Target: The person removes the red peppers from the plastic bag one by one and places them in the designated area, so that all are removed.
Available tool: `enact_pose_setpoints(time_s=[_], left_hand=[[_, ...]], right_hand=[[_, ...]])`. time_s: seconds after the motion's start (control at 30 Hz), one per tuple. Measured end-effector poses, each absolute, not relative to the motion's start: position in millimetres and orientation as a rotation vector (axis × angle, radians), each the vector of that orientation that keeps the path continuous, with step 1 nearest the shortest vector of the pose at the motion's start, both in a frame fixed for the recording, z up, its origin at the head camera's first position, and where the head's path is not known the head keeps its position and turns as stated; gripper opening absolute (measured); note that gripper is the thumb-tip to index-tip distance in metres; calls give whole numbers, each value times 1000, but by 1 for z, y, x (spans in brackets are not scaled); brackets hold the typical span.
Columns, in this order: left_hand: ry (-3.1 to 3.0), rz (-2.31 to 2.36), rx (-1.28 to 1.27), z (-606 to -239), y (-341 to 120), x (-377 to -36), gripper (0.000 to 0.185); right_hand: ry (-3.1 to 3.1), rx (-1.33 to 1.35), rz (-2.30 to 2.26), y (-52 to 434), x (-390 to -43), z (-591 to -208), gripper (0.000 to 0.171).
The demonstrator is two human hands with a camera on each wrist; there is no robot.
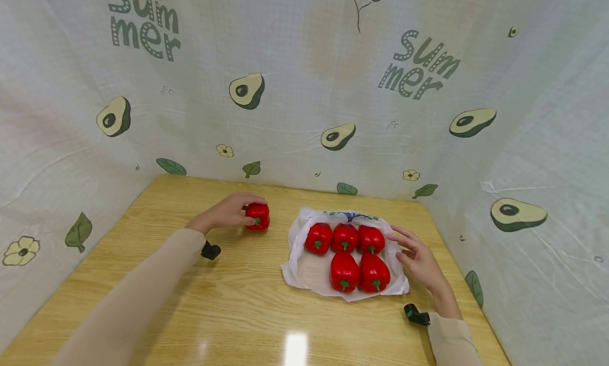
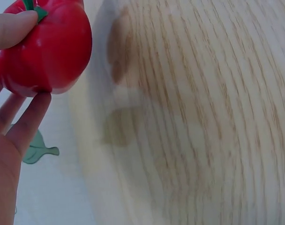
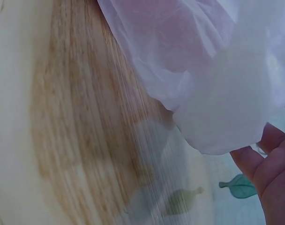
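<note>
- Found the left hand [image 1: 232, 211] holding a glossy, red, blocky bell pepper [image 1: 262, 212] with a green stem, with the thumb at the stem and fingertips against the opposite end.
- Could not confirm contact between this pepper and the pale, wood-grained surface [image 1: 247, 308] beneath the left hand.
- Found the right hand [image 1: 421, 260] loosely spread, with fingertips touching the edge of a white, thin, crinkled wrap [image 1: 311, 273], printed blue and green along the far rim.
- Counted five more glossy, red bell peppers [image 1: 344, 272] inside the wrap, between both hands and nearer the right: three in the far row, two in the near row.
- Judged the held pepper light and fairly stiff, likely slippery on account of the smooth, shiny skin, and liable to dent under hard squeezing.
- Advise gripping across the broad body with thumb and several fingers opposed; advise against hanging the weight from the stem alone.
- Judged the wrap soft, flimsy and easily dragged; advise light contact along the edge beside the right hand.
- Noted a white cloth [image 1: 295, 54] with avocado prints, upright beyond both hands.
</note>
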State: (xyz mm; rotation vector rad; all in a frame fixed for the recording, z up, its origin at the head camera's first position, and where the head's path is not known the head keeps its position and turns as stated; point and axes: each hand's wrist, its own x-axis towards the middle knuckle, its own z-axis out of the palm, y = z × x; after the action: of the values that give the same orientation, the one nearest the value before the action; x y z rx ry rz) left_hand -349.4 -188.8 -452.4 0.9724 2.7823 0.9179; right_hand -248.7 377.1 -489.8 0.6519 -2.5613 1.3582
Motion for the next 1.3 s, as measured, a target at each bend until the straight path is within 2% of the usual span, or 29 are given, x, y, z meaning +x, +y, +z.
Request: enact_pose_setpoints(time_s=[1.3], left_hand=[[2805, 871, 985, -455, -183, -350, 58]], right_hand=[[-2573, 655, 1409, 378, -249, -489, 51]])
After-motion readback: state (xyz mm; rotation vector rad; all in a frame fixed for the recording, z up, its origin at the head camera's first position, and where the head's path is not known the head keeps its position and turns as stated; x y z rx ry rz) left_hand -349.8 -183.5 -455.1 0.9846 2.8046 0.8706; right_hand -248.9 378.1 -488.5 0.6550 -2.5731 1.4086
